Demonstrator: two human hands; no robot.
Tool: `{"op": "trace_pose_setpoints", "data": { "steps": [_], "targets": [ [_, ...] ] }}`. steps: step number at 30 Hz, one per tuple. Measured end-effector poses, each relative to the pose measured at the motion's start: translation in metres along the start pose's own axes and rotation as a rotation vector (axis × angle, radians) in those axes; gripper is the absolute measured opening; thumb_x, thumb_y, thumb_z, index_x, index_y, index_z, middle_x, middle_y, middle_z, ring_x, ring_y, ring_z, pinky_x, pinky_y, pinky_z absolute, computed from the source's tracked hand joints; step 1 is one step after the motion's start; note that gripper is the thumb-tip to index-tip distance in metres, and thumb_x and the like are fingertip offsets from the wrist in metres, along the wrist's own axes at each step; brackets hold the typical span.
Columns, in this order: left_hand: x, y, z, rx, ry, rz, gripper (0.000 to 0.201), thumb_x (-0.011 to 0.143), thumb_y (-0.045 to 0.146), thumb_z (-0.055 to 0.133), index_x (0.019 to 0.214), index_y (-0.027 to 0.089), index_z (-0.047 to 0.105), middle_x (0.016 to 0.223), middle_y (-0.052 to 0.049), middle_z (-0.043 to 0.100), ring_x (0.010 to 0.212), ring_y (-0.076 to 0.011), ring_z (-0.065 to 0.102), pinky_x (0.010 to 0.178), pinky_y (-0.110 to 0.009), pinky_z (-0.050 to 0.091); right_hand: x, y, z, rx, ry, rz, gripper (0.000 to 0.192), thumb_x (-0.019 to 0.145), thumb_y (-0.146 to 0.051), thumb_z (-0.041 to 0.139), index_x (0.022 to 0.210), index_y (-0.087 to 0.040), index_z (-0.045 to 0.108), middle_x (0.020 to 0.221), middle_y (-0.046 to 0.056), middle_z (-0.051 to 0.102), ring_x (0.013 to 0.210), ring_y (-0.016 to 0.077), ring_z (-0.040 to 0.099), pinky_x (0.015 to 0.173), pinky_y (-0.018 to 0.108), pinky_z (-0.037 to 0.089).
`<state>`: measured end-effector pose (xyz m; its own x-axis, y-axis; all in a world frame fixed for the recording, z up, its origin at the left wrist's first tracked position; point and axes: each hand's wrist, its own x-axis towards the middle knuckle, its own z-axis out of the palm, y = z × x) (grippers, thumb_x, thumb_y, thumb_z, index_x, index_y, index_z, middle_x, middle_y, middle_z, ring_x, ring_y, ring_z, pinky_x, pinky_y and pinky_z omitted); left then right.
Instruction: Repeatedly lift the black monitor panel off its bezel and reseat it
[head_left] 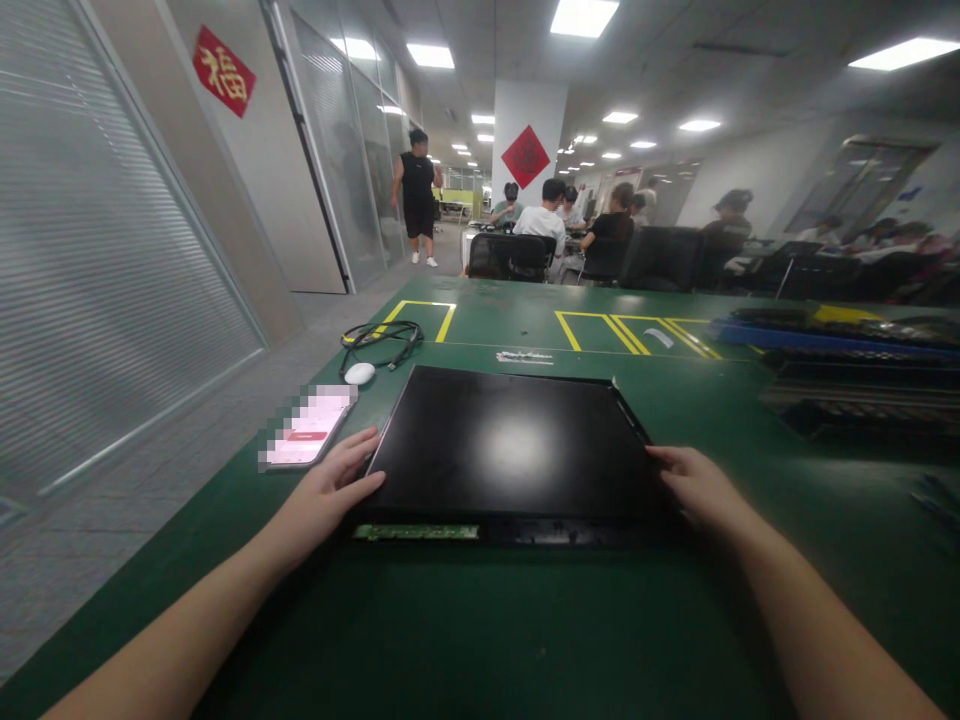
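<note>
A black flat screen panel lies face up on the green table in front of me. Along its near edge runs a dark strip with a green circuit board at the left. My left hand grips the panel's left edge, its thumb at the near corner and its fingers along the side. At the opposite edge, my right hand is closed on the panel's right side; some of its fingers are hidden below. A thin dark frame shows past the panel's right and far edges.
Left of the panel lie a lit phone, a white rounded object and a coiled black cable. Small silvery pieces sit beyond it. Stacked dark frames stand at the right. Several people are in the background.
</note>
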<state>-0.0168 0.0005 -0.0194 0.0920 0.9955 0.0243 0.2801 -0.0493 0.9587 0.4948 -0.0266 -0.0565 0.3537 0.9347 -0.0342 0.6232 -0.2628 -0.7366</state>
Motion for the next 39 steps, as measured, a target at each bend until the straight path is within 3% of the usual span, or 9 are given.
{"op": "trace_pose_setpoints", "data": {
  "steps": [8,16,24,32,39],
  "targets": [
    [0.006,-0.01,-0.003,0.103,-0.073,-0.006,0.062,0.072,0.056,0.074,0.127,0.027,0.069,0.159,-0.01,0.037,0.145,-0.0361,0.034,0.116,-0.049,0.03,-0.005,-0.011,-0.003,-0.029,0.009,0.005,0.048,0.07,-0.01,0.057,0.113,-0.021,0.075,0.088,0.005,0.074,0.081,0.02,0.07,0.074,0.027,0.053],
    [0.01,-0.019,-0.004,0.208,-0.066,0.007,0.061,0.071,0.055,0.072,0.124,0.026,0.07,0.158,-0.01,0.04,0.145,-0.0361,0.033,0.116,-0.049,0.028,-0.003,-0.009,-0.005,-0.021,-0.02,0.015,0.049,0.071,-0.012,0.057,0.116,-0.02,0.074,0.085,0.006,0.074,0.079,0.0208,0.07,0.073,0.029,0.053],
    [0.006,-0.006,-0.002,0.287,-0.08,0.023,0.065,0.071,0.055,0.07,0.126,0.019,0.068,0.157,-0.015,0.04,0.145,-0.0385,0.033,0.117,-0.05,0.027,-0.003,-0.01,-0.006,0.005,0.003,0.036,0.049,0.07,-0.013,0.057,0.115,-0.019,0.074,0.088,0.008,0.074,0.079,0.0208,0.069,0.069,0.03,0.055],
    [0.007,-0.011,-0.002,0.258,-0.053,0.018,0.061,0.069,0.056,0.071,0.121,0.024,0.071,0.156,-0.011,0.043,0.144,-0.0386,0.034,0.117,-0.05,0.028,-0.004,-0.005,-0.005,0.097,-0.022,0.089,0.051,0.071,-0.014,0.058,0.12,-0.019,0.072,0.089,0.009,0.075,0.078,0.0227,0.07,0.068,0.034,0.056],
    [0.002,0.005,-0.001,0.259,-0.074,0.0,0.06,0.067,0.053,0.075,0.118,0.023,0.072,0.154,-0.012,0.045,0.143,-0.0381,0.037,0.116,-0.049,0.029,-0.006,-0.006,-0.003,0.119,-0.046,0.071,0.049,0.073,-0.014,0.058,0.12,-0.021,0.072,0.082,0.008,0.074,0.074,0.0225,0.07,0.066,0.033,0.056]
  ]
}}
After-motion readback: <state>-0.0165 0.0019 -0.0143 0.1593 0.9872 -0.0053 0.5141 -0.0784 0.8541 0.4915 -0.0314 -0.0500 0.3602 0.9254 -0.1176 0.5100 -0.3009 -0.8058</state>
